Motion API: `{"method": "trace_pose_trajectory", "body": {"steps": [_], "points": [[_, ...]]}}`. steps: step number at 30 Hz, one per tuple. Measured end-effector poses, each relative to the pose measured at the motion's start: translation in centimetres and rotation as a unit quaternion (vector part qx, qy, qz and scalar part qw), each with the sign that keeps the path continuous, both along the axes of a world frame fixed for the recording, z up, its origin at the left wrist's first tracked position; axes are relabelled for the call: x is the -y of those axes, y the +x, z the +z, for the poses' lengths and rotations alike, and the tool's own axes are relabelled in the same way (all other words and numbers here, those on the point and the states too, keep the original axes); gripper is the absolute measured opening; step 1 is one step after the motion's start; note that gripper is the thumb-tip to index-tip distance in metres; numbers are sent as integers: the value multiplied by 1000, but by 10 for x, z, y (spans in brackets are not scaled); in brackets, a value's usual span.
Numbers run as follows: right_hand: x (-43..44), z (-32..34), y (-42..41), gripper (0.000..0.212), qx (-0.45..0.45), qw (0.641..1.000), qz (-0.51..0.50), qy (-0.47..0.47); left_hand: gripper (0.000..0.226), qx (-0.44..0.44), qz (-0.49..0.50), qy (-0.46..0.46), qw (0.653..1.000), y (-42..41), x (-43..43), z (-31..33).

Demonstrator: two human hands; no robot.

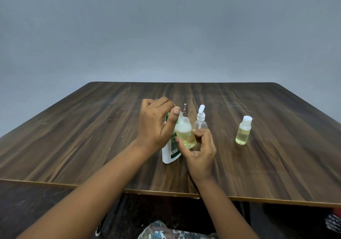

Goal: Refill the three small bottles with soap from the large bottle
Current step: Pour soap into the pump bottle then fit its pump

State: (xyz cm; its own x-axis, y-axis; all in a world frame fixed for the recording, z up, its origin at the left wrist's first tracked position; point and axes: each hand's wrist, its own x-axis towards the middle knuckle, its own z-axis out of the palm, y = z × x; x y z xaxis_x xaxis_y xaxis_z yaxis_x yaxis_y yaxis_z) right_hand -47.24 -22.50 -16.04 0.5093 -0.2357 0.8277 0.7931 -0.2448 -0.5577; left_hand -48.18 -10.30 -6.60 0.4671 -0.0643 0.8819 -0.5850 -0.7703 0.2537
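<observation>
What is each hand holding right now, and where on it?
Both hold one small bottle: the right hand grips its lower body, and the left hand pinches its top.

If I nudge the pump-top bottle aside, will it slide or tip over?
The pump-top bottle looks clear with no liquid visible, so probably light. Its tall pump head over a narrow body suggests it would tip rather than slide. Its base is hidden behind the right hand, so footing is unclear.
</observation>
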Motion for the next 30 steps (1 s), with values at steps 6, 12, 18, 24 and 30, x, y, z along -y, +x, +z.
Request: {"method": "trace_pose_trajectory", "body": {"steps": [6, 12, 18, 24, 30], "points": [[1, -4, -1, 33, -12, 1000, 0, 2, 75, 0, -3, -7, 1000, -2, 2, -2], [1, -2, 0, 33, -5, 999, 23, 33, 84, -30, -32, 11, 999, -3, -1, 23], [0, -3, 0, 32, -1, 1000, 3, 9, 98, -52, -45, 31, 997, -5, -11, 12], [0, -3, 0, 32, -3, 1000, 4, 17, 102, -43, -63, 8, 997, -8, -7, 11], [1, 1, -1, 32, 16, 999, 19, 32, 100, -37, -52, 2, 998, -6, -5, 22]]}}
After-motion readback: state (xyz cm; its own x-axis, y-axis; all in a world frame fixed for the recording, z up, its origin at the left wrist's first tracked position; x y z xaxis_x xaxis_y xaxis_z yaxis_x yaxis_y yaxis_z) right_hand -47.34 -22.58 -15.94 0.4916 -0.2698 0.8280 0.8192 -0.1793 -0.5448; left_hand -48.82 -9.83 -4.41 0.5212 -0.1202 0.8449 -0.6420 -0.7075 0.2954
